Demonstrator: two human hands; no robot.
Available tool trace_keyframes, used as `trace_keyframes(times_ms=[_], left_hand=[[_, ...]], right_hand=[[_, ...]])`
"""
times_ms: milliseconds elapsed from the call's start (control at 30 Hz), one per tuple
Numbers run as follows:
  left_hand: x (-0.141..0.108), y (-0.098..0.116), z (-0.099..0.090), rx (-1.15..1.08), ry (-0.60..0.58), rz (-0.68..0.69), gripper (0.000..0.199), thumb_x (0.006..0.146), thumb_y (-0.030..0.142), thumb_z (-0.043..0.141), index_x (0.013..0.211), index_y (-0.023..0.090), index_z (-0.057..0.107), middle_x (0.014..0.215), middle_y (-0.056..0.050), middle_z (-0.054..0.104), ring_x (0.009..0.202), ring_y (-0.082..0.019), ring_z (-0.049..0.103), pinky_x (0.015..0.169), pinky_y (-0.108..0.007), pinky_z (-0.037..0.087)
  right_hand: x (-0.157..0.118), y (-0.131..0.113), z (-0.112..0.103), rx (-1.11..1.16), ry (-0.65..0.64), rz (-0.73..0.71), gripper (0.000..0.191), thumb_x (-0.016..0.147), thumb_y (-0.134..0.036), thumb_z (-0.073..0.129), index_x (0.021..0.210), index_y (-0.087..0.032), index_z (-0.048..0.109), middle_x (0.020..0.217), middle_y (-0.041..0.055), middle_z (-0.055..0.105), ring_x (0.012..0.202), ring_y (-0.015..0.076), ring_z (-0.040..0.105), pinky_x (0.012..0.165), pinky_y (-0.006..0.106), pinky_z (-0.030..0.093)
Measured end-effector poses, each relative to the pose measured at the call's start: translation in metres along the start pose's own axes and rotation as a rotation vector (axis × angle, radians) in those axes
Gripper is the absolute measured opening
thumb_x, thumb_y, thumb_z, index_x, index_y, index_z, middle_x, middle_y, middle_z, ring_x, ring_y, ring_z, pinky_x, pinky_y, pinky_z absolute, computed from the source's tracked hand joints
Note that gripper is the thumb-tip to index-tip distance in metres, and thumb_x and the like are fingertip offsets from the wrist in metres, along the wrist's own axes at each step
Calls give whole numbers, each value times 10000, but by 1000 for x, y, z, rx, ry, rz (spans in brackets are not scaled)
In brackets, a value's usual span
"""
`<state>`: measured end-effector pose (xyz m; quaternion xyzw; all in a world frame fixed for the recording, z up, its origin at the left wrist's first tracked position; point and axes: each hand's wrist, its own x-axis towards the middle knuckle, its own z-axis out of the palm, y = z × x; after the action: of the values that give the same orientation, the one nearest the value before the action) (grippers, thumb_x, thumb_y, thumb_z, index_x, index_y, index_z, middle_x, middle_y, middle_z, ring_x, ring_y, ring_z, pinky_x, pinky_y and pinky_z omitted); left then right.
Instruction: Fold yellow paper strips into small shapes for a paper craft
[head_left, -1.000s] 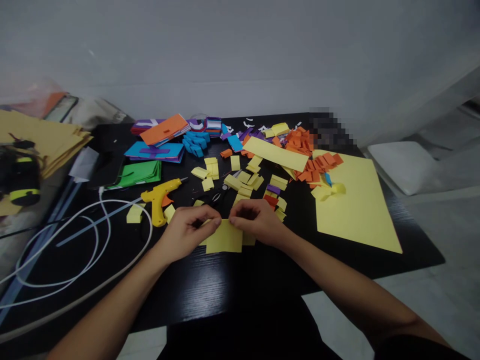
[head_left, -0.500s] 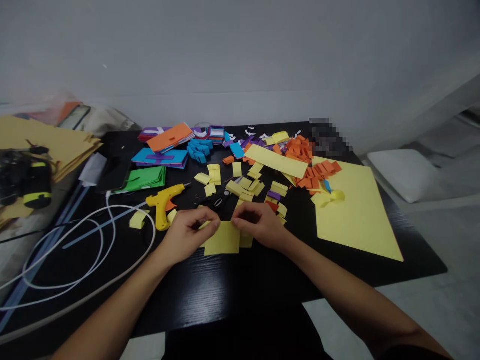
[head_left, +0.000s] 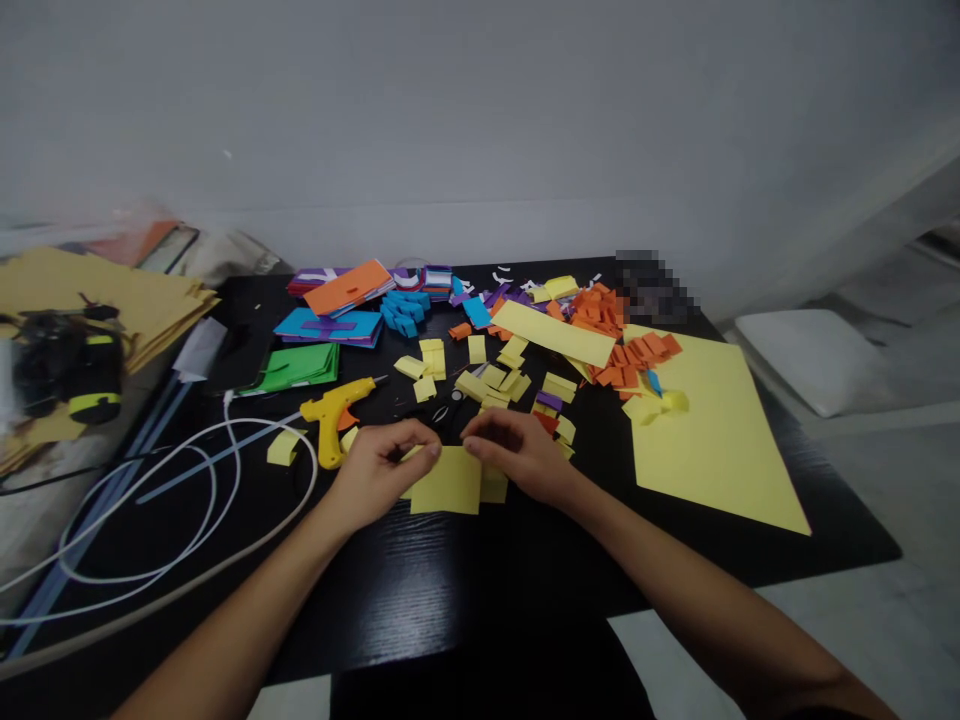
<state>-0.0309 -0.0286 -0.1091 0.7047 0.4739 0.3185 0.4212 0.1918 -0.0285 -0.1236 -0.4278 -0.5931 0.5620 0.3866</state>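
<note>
A small yellow paper piece is held at its upper edge between my two hands, above the near part of the black table. My left hand pinches its left upper corner with thumb and forefinger. At the right upper corner, my right hand grips it the same way. More yellow paper shows partly behind it on both sides, mostly hidden by my fingers. Just beyond my hands lie dark-handled scissors and several small folded yellow papers. A yellow glue gun rests left of my left hand.
A large yellow sheet covers the table's right side, with orange folded pieces by its far corner. Blue and green paper stacks stand at the back left. A white cable loops across the left side of the black table.
My hands keep their pinch on the yellow paper, with hardly any movement. The whole view has shifted slightly, so the things on the table appear a little lower.
</note>
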Motion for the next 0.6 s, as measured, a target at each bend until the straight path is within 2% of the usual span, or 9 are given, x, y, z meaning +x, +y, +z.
trace_keyframes(times_ms=[133,367,433,533,600], left_hand=[[0,-3,0,21,-22,1,245,887,359,635,776,156,713,631,4,615,565,-114,501,523,-215,370],[4,-1,-10,-22,-49,-37,226,853,340,655,729,155,690,608,12,603,555,-115,518,504,-200,375],[4,-2,-11,-41,-31,-42,227,856,346,661,736,157,699,632,0,637,579,-124,545,525,-208,407],[6,-5,-12,-87,3,-56,234,865,358,670,746,160,708,660,-11,672,605,-132,576,554,-219,443],[7,-7,-13,-110,13,-67,234,864,364,680,751,162,711,641,-3,666,595,-128,575,560,-221,449]], right_hand=[[-1,1,0,-71,-60,35,262,826,-421,762,789,-162,747,662,0,657,598,114,539,550,235,386],[3,0,-6,-61,-57,34,247,828,-397,749,775,-156,756,673,4,681,611,123,571,563,236,422],[3,0,-6,-46,-35,30,235,842,-394,734,814,-162,758,730,19,711,668,144,615,614,253,464],[3,-2,-8,39,12,6,190,869,-304,666,997,-205,766,943,42,763,883,188,688,798,308,526],[3,-2,-10,101,7,-15,283,836,-194,604,1066,-237,762,1072,36,765,1029,207,686,925,350,515]])
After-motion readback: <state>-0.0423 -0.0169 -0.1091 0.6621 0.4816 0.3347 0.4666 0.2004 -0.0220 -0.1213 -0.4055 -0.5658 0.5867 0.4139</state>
